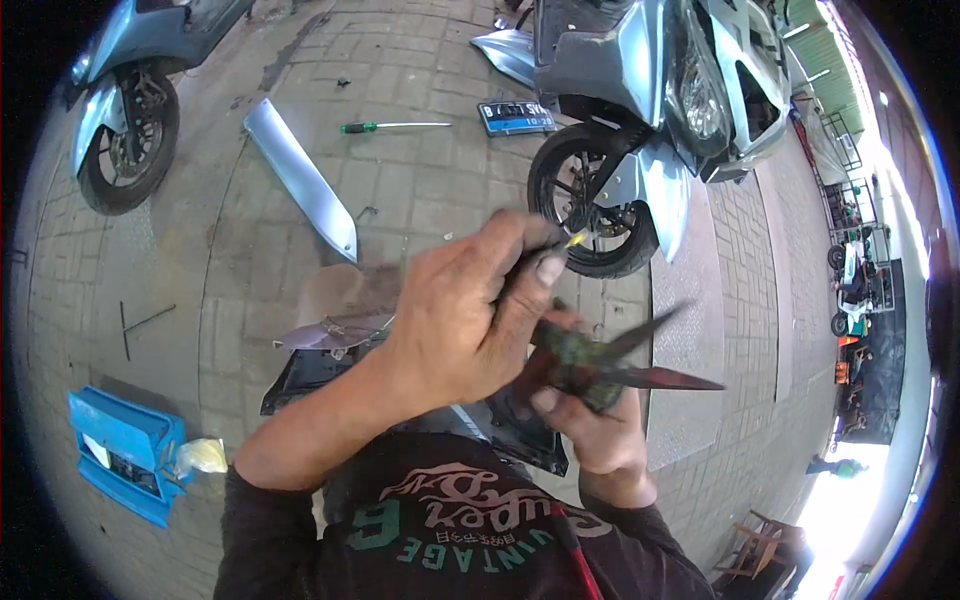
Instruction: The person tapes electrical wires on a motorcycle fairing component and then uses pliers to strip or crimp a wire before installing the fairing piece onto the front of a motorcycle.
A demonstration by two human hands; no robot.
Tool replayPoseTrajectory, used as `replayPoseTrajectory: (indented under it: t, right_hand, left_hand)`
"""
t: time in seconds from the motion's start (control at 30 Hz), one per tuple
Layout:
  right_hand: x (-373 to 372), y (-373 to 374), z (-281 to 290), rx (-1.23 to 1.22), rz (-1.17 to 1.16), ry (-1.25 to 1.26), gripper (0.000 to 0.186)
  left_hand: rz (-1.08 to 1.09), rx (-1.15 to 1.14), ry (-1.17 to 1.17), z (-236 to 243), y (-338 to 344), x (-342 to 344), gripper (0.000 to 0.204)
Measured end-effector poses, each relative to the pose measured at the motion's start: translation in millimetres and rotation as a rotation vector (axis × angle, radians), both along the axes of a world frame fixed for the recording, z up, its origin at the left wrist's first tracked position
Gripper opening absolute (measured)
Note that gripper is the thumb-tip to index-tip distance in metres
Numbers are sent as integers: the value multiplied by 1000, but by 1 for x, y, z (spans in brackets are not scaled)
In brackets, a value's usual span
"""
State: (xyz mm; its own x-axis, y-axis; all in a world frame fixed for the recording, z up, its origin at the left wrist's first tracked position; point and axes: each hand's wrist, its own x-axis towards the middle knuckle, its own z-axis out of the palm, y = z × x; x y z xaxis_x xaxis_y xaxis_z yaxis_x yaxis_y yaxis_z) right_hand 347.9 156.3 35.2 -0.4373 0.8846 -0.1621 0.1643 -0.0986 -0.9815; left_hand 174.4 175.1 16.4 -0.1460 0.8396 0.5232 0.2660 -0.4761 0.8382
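A: Head view: what is counted?
B: Two bare hands, left hand (455, 315) and right hand (598, 430); one small yellow-tipped piece (577, 240); one blurred, two-pronged hand tool (630, 376); two near scooters, one (165, 35) at the upper left of the paved floor (270, 290), one (640, 75) at its upper right; one green-handled screwdriver (395, 126); one number plate (516, 120).

A: What else surrounds them, and what obstructs?
B: A long silver panel (305, 185) lies left of the screwdriver. Toward the floor's left edge are a T-shaped tool (125, 331) and an open blue toolbox (125, 440), a yellowish bag (203, 456) beside it. The left forearm partly covers a dark panel (302, 375); the left hand partly masks the right.

A: And the grip?
B: Left fingers pinch the piece, its yellow tip projecting beyond them. The right hand is closed around the tool, prongs spread rightward.
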Motion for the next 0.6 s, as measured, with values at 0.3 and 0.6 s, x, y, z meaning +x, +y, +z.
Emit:
replayPoseTrajectory:
  t: [0.3,0.6]
  right_hand:
    - [-12,15,1,106,-147,358,28]
    - [1,0,2,-34,11,-72,21]
  left_hand:
    - [111,53,-218,-21,-13,8,15]
    - [78,216,137,1,-30,-19,13]
